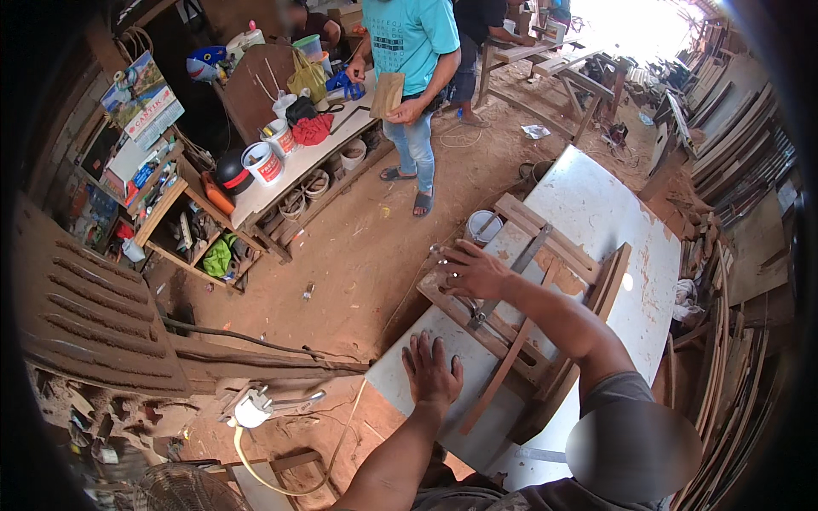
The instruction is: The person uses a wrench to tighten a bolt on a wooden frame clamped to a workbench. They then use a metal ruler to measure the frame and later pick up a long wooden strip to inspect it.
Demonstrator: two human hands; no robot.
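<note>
My left hand lies with fingers spread near the left edge of a pale, worn tabletop. It holds nothing. My right hand reaches over the near-left end of a wooden assembly, its fingers apart and slightly bent. Something small and shiny shows at its fingertips, too small to name. Beside it, a metal bar clamp spans two slotted wooden pieces, one being the far slotted board. A thin wooden strip lies across the assembly, and a longer wooden board stands along its right side.
A white bucket stands at the table's far-left edge. Across the dirt floor, a person in a turquoise shirt holds a wooden block by a cluttered bench. A white plug with a cable hangs lower left. Stacked planks line the right.
</note>
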